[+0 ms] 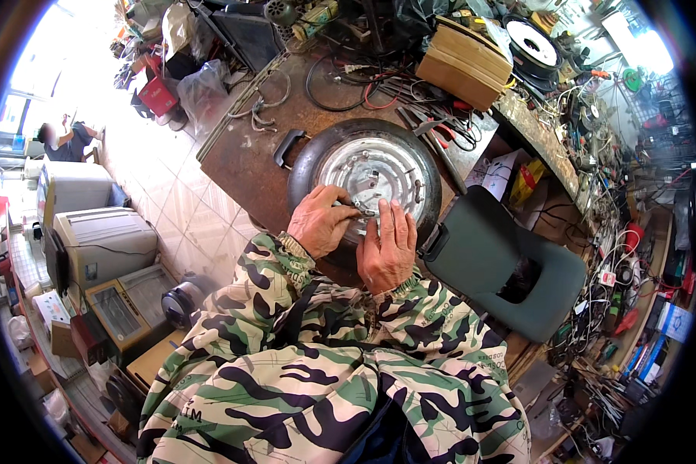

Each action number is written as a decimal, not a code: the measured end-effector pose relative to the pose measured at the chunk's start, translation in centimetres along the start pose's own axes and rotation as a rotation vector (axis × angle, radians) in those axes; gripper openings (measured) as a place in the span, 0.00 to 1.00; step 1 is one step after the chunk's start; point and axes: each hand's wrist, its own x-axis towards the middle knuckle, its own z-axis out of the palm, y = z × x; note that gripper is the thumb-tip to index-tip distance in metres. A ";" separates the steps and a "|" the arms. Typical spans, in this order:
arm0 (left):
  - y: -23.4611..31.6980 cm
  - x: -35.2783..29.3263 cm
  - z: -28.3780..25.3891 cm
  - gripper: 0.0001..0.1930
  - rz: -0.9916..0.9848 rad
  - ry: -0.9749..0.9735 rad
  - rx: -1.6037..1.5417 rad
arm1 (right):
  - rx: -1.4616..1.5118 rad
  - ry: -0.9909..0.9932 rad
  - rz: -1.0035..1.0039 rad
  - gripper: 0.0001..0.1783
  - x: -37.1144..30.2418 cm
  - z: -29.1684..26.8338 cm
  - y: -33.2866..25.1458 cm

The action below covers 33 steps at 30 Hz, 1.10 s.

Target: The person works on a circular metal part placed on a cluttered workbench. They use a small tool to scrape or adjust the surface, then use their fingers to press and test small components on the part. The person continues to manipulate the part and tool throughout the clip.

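A round black pan-like appliance (301,174) with a side handle (289,148) lies on the brown worktop in front of me. Its silvery metal disc (379,158) faces up, with a ring-shaped ridge and small fittings on it. My left hand (322,220) is at the disc's near left part, thumb and fingertips pinched together; whatever they hold is too small to make out. Beside it my right hand (389,247) rests with fingers stretched out over the near edge of the disc, fingertips by a small fitting close to the left fingertips.
Pliers with red handles (441,139) and cables lie right of the appliance. Behind are a black cable loop (317,85) and a cardboard box (464,66). A dark green plastic case (479,247) stands at my right. Another person (68,143) sits far left, beyond several appliances.
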 end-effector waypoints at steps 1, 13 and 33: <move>0.0 0.0 0.1 0.12 0.000 0.005 -0.001 | -0.022 -0.009 0.004 0.13 0.1 0.0 -0.1; -0.3 -0.3 0.5 0.11 -0.006 0.020 -0.044 | 0.085 -0.098 0.072 0.18 0.4 -0.6 -0.3; -0.2 -0.2 0.4 0.11 0.007 0.022 -0.045 | 0.010 -0.029 -0.032 0.12 0.0 0.4 1.3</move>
